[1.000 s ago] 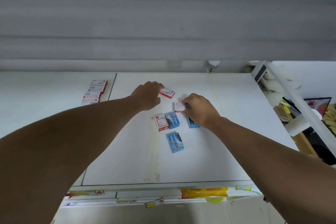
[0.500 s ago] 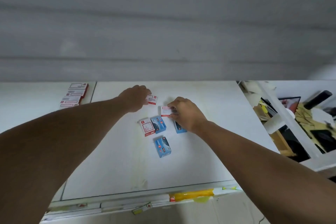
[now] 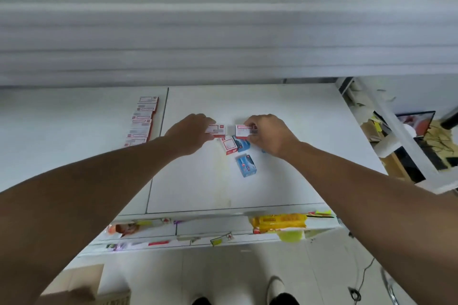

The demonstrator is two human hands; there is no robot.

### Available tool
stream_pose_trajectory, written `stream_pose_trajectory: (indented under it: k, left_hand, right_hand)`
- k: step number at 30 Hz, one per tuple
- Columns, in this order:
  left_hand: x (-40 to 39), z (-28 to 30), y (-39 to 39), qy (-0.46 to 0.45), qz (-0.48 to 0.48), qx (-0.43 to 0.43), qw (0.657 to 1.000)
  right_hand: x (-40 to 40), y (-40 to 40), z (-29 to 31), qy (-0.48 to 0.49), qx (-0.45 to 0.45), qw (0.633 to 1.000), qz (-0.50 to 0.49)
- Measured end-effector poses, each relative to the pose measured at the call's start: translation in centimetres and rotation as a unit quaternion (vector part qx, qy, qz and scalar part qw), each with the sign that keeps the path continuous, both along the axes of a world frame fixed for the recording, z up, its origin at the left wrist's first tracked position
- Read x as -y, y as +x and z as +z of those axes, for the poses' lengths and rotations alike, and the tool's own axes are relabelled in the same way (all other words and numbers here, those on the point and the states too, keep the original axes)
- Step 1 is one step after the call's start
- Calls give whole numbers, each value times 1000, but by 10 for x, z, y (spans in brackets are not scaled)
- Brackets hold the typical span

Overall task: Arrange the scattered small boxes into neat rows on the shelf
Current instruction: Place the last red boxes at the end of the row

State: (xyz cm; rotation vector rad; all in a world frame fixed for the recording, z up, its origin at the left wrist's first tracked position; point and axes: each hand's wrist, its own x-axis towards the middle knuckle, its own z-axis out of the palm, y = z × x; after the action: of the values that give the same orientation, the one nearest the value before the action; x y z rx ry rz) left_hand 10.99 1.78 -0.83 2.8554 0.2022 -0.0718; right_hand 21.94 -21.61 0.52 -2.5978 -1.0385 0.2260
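Observation:
On the white shelf [image 3: 285, 181], my left hand [image 3: 190, 132] pinches a small red-and-white box [image 3: 217, 130] at its left end. My right hand [image 3: 270, 134] holds another red-and-white box [image 3: 244, 130], raised a little above the shelf. Just below them lie a third red-and-white box [image 3: 228, 145] and a blue box [image 3: 241, 144] side by side. A second blue box [image 3: 246, 165] lies alone nearer to me. A sliver of another blue box [image 3: 264, 150] peeks from under my right hand. A neat row of red-and-white boxes [image 3: 141, 121] runs along the left panel's edge.
An upper shelf board [image 3: 223, 39] overhangs the back. A lower shelf with yellow packets [image 3: 278, 221] and price tags sticks out toward me. At the right stands a white shelf post [image 3: 396, 131] with clutter behind it. A cardboard carton [image 3: 81, 285] sits on the floor.
Both hands have come closer together, each keeping its red-and-white box. The camera has tilted down, so the lower shelf, the floor and my feet now show.

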Motion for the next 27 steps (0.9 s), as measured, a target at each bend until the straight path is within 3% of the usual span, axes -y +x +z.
stream_pose_trajectory:
  k: [11,27]
  left_hand:
    - [31,47,-86,0,17,-9,1000]
    - [114,82,-207,2,147,-40,988]
  right_hand:
    - [29,-69,43,11,-5,1000,-7]
    - [75,-125,62,48,-26,992,110]
